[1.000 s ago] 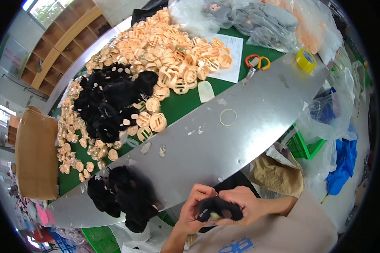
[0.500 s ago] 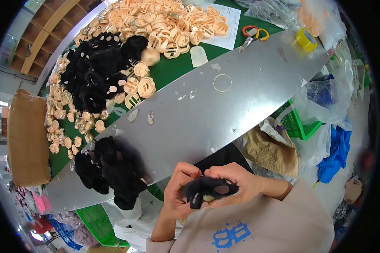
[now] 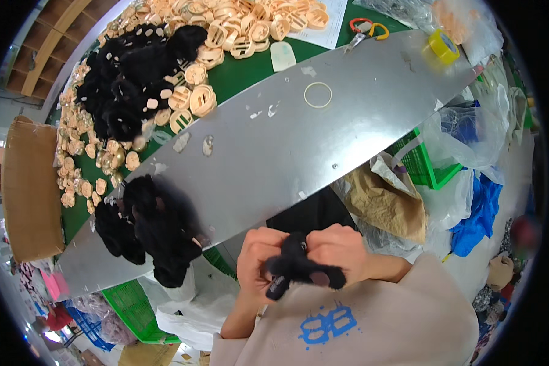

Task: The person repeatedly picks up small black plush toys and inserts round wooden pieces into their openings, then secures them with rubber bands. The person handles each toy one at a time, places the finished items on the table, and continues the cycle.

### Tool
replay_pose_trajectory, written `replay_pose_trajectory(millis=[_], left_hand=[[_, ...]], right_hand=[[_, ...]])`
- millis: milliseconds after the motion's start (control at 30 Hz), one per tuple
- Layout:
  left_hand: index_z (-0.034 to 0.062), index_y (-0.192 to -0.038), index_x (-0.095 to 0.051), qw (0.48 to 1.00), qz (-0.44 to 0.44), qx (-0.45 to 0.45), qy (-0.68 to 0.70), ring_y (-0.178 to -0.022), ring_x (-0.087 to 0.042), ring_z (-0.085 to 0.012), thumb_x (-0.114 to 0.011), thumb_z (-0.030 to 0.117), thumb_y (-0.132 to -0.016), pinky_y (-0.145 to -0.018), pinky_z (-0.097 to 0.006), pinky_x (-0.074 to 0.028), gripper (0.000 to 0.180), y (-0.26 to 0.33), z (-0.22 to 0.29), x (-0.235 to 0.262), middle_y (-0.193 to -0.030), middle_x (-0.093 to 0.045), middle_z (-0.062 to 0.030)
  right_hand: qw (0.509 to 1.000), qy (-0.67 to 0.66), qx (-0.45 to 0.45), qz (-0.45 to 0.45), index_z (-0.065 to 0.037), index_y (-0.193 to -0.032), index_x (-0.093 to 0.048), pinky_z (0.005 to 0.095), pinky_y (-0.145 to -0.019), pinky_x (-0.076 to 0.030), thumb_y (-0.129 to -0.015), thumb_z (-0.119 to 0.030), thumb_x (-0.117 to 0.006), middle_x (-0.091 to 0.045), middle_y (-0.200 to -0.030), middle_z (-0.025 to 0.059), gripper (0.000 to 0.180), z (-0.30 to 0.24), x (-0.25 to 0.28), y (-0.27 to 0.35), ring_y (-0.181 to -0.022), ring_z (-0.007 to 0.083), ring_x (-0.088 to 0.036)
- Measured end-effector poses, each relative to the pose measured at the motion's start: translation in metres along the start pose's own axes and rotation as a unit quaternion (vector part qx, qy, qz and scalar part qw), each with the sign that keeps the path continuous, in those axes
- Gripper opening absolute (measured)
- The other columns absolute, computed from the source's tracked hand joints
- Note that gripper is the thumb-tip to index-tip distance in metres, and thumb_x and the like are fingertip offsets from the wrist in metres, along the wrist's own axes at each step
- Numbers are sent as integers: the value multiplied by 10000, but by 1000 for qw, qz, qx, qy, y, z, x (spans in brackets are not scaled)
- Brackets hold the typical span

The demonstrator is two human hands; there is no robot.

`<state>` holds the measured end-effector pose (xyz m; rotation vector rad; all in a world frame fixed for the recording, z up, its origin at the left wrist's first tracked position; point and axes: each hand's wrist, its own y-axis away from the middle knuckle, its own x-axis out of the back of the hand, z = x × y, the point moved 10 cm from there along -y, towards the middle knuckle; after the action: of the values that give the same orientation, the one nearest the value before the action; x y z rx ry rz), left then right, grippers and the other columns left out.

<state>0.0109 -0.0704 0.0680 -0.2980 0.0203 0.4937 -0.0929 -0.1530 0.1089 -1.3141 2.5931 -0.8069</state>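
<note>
My left hand (image 3: 257,259) and my right hand (image 3: 340,249) both grip one small black fuzzy piece (image 3: 299,268), held close to my chest below the grey metal table edge (image 3: 323,152). A pinkish patch shows on the piece's lower right. A pile of black fuzzy pieces (image 3: 149,226) lies on the table's near left edge, left of my hands. Farther back, a second heap of black pieces (image 3: 131,79) sits among many tan round slotted plastic parts (image 3: 201,100) on the green surface (image 3: 244,67).
A rubber ring (image 3: 318,95) lies on the metal strip. Scissors with red and yellow handles (image 3: 366,30) and a yellow tape roll (image 3: 442,46) are at the far edge. A cardboard box (image 3: 27,183) stands left. Green crates (image 3: 424,165), plastic bags and brown paper (image 3: 390,204) sit right.
The view has tilted down and closer to the table. Both hands keep working the black piece near my chest, turning it so a pinkish patch now shows.
</note>
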Motion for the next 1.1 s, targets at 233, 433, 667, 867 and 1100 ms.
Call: replay_pose_trajectory(millis=[233, 433, 667, 867, 1100], left_hand=[[-10, -823, -599, 993, -17, -9, -119, -800, -603, -240, -737, -16, -681, -683, -297, -486, 199, 5, 10, 8, -945, -605, -139], [-5, -858, -604, 983, 33, -33, -180, -807, -601, -251, -711, -18, -707, -708, -307, -478, 186, 1, 14, 8, -926, -597, -124], [42, -841, -573, 956, 149, -23, -252, -818, -532, -198, -691, 88, -686, -721, -300, -415, 200, -10, 7, 12, -939, -579, -89], [28, -846, -575, 921, 193, -88, -325, -792, -532, -211, -690, 143, -628, -709, -307, -419, 273, 7, 11, 5, -902, -560, -82], [2, -791, -545, 917, 230, -73, -318, -775, -543, -208, -765, 209, -673, -676, -311, -449, 325, 19, 10, 22, -984, -537, -116]], right_hand=[[977, -106, -132, -126, -29, -891, -569, 321, -512, -401, -751, -45, -770, -520, -774, 84, 245, 23, -12, 3, -621, 263, -515], [995, -18, -48, -91, -19, -867, -585, 307, -457, -424, -831, -283, -742, -562, -798, 117, 309, 23, -8, 2, -559, 246, -539], [983, 150, -19, 105, -20, -864, -631, 267, -475, -441, -672, -77, -782, -621, -844, 101, 251, 19, 3, -1, -563, 211, -558], [958, 222, -19, 179, -5, -888, -633, 286, -553, -487, -692, -49, -758, -637, -879, 127, 237, 11, 2, 15, -639, 239, -586], [969, 197, 61, 138, -1, -885, -624, 421, -717, -527, -693, -67, -694, -616, -916, 133, 215, -3, -7, 2, -773, 309, -582]])
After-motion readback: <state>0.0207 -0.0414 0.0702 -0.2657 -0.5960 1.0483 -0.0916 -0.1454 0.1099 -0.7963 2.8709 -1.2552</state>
